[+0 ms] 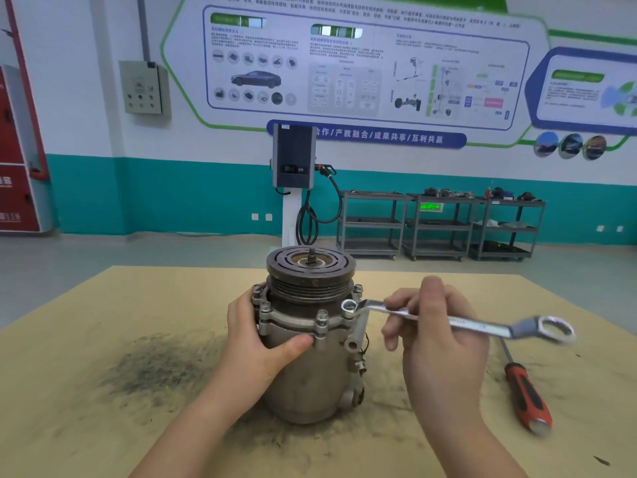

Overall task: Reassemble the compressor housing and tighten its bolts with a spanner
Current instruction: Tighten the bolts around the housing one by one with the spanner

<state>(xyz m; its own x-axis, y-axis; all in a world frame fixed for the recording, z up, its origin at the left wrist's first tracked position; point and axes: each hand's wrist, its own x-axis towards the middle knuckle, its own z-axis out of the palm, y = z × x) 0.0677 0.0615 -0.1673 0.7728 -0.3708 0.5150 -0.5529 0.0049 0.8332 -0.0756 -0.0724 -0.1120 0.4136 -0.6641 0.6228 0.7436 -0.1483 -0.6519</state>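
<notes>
A grey metal compressor (306,381) stands upright on the table, its dark grooved pulley (311,267) on top. Several bolts (322,315) stick up around the housing flange. My left hand (255,343) grips the housing from the left, thumb across the front just below the flange. My right hand (434,336) holds a silver ring spanner (458,322) by its shank. The spanner's small ring end (350,307) sits over a bolt at the flange's right side; its large ring end juts out to the right.
A red-and-black screwdriver (527,396) lies on the table to the right. The tan table top (103,391) carries a dark grime smear left of the compressor. Metal trolleys (441,225) and a charging post (293,160) stand by the far wall.
</notes>
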